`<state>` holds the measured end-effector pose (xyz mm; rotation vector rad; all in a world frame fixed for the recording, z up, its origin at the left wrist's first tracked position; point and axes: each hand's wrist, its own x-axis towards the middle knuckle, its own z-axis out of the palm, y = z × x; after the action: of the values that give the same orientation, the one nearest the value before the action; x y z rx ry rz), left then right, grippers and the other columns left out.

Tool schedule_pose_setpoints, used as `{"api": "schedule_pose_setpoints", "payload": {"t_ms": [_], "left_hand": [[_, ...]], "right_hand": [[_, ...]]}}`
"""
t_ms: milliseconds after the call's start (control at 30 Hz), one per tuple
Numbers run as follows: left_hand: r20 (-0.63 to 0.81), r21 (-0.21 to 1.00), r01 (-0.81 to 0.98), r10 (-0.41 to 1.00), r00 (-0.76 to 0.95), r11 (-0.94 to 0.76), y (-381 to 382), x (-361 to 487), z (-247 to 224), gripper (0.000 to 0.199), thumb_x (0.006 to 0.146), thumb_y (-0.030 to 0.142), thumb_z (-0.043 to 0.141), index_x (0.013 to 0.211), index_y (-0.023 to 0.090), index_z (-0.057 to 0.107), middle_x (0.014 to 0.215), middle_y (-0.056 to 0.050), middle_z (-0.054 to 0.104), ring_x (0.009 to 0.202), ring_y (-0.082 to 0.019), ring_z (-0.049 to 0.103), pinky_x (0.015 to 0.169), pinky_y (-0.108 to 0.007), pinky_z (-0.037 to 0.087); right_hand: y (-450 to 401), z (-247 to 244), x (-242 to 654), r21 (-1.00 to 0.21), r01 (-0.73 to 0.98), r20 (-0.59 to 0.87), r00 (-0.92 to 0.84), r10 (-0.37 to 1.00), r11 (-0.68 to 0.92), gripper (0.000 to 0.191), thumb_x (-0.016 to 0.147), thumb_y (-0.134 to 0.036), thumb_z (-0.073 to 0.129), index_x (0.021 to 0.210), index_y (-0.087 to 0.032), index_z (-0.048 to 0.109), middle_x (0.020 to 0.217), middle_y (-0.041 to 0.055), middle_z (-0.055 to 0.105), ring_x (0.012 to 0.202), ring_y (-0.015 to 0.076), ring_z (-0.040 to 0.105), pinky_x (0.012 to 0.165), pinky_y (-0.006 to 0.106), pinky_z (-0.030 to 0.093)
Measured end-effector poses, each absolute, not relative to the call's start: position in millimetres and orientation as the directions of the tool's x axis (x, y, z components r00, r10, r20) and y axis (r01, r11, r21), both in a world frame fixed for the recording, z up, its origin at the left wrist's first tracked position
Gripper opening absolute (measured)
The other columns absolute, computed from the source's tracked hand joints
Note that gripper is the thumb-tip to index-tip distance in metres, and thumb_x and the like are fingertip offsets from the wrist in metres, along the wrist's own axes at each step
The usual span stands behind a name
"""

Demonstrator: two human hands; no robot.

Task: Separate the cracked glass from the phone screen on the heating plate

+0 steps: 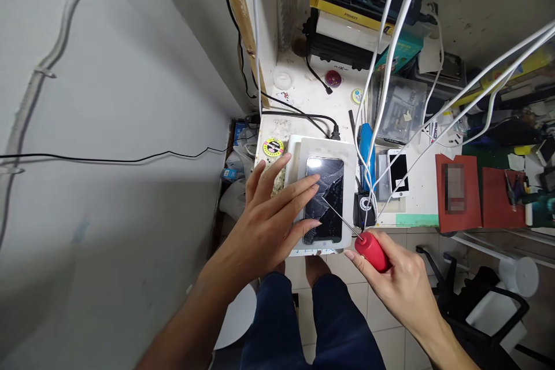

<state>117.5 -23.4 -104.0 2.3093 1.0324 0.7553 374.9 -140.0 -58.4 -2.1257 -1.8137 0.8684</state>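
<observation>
A phone screen (333,217) with a cracked, partly lifted dark surface lies on a pale flat plate (348,185). My left hand (275,214) is spread over its left side, fingertips resting on the glass and the plate's edge. In my right hand (401,277) is a red-handled tool (372,251) with a thin metal shaft, the fingers wrapped round the grip. Its shaft slants up and left across the screen, and the tip meets the cracked area near the middle. The tip's exact shape is too small to tell.
White cables (392,49) hang down in front of the bench, right of the plate. A blue-handled tool (367,153), a white phone (398,172) and a red mat (458,193) lie to the right. A yellow round tape roll (273,147) sits left. A wall (130,214) stands close on the left.
</observation>
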Motion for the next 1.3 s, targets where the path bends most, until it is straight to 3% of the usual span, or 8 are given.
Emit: {"api": "schedule_pose_setpoints", "payload": {"t_ms": [300,633,1033,1300], "left_hand": [[0.284,0.618,0.514,0.779,0.560,-0.595,-23,119,-104,0.051,0.100,0.023,0.074,0.148,0.023,0.058,0.152,-0.006,0.069,0.166,-0.038,0.032,0.137,-0.067,0.021],[0.270,0.610,0.529,0.782,0.561,-0.590,-22,118,-104,0.051,0.101,0.027,0.074,0.150,0.026,0.057,0.153,-0.004,0.069,0.166,-0.037,0.031,0.138,-0.067,0.020],[0.274,0.595,0.522,0.765,0.583,-0.611,-22,116,-106,0.053,0.103,0.033,0.073,0.152,0.024,0.056,0.154,-0.004,0.068,0.167,-0.036,0.028,0.139,-0.066,0.017],[0.283,0.592,0.515,0.759,0.587,-0.620,-21,116,-109,0.051,0.103,0.035,0.073,0.150,0.023,0.058,0.155,-0.005,0.067,0.166,-0.038,0.029,0.138,-0.067,0.017]], "right_hand": [[-144,-56,382,-0.510,0.852,-0.250,-0.015,0.968,-0.119,0.029,0.103,-0.053,0.070,0.104,-0.024,0.069,0.070,-0.0053,0.063,0.046,0.0096,0.047,0.049,0.023,0.044],[-152,-52,382,-0.515,0.841,-0.312,-0.004,0.950,-0.166,0.030,0.104,-0.055,0.068,0.102,-0.025,0.068,0.070,-0.0048,0.061,0.048,0.0111,0.047,0.050,0.025,0.045],[-157,-48,385,-0.525,0.847,-0.292,-0.086,0.953,-0.084,0.026,0.106,-0.050,0.068,0.108,-0.024,0.066,0.075,-0.0032,0.064,0.055,0.0116,0.053,0.052,0.024,0.043],[-156,-48,398,-0.471,0.864,-0.270,0.052,0.961,-0.179,0.028,0.103,-0.052,0.072,0.108,-0.025,0.068,0.075,-0.0056,0.062,0.050,0.0094,0.046,0.053,0.023,0.045]]}}
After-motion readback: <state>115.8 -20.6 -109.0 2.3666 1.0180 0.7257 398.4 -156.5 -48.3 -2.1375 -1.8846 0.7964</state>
